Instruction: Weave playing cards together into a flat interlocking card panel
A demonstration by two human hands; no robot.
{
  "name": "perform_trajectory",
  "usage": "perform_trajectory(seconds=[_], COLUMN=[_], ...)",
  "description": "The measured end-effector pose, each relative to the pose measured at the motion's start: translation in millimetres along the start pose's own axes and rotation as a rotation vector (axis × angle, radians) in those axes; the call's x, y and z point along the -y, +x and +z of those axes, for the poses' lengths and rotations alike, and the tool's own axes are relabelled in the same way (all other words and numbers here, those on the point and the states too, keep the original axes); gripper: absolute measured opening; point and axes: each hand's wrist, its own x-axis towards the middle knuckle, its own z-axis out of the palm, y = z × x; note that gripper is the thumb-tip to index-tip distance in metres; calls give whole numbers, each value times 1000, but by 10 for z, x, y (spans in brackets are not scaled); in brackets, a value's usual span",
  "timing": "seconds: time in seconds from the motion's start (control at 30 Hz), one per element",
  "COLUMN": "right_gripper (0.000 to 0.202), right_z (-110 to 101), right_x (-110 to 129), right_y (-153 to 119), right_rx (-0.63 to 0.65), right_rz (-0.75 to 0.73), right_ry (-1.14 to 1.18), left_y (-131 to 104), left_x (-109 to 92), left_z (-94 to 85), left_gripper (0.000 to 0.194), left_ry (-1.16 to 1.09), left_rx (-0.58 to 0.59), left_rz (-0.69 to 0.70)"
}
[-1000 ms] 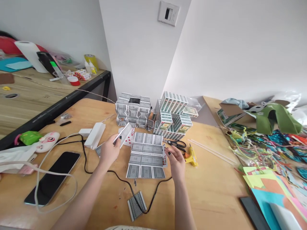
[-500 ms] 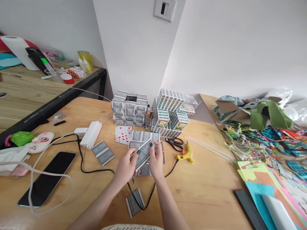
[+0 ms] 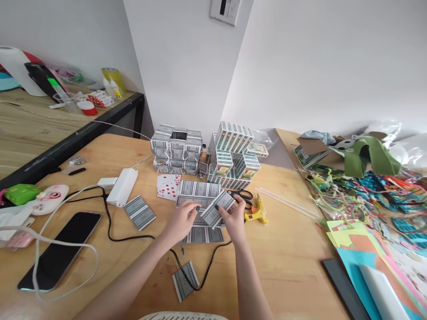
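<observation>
My right hand [image 3: 234, 218] holds a grey-patterned playing card [image 3: 216, 210] by its right side, thumb on top and fingers behind. The card is tilted, back pattern up. Left of it, my left hand [image 3: 181, 221] is closed, thumb and fingertips pressed together; whether anything is between them is too small to tell. Below both hands lies a panel of joined cards [image 3: 202, 234], partly covered by the hands and the held card. Face-up cards [image 3: 168, 186] with red diamonds lie at its upper left. Separate patterned cards [image 3: 140, 212] rest to the left, and another card [image 3: 186, 281] near me.
A hollow card structure [image 3: 176, 151] and stacked green-white boxes [image 3: 230, 155] stand at the back. Right of my hands are scissors [image 3: 246, 195] and a yellow glue gun [image 3: 258, 212], its black cord [image 3: 111, 231] crossing the table. A phone [image 3: 60, 251] lies left.
My hands have moved apart. The card, earlier held between both hands, is now in my right hand, shifted right. More of the card panel underneath shows. The view has shifted slightly.
</observation>
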Motion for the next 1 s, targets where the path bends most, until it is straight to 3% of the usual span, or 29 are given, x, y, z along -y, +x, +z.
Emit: perform_trajectory(seconds=[0.13,0.3,0.43,0.7,0.87,1.0], right_gripper=[49,40,40,34,35,37], right_z=[-279,-460,-491,-334,-313,-331], right_x=[-9,-38,-120,-169,-153,-72], right_y=[89,115,131,173,164,150], right_rx=[-92,-121,-131,-77,-80,-88], right_rz=[27,62,81,66,80,99], right_ry=[-54,-140,-181,-152,-95,-12], left_y=[157,210,139,61,107,152], left_x=[72,194,294,334,284,173], left_z=[73,208,202,11,91,211], left_gripper=[31,61,64,59,61,57], left_ry=[186,369,413,422,339,286], left_rx=[253,415,405,387,330,315], left_rz=[94,155,153,97,10,22])
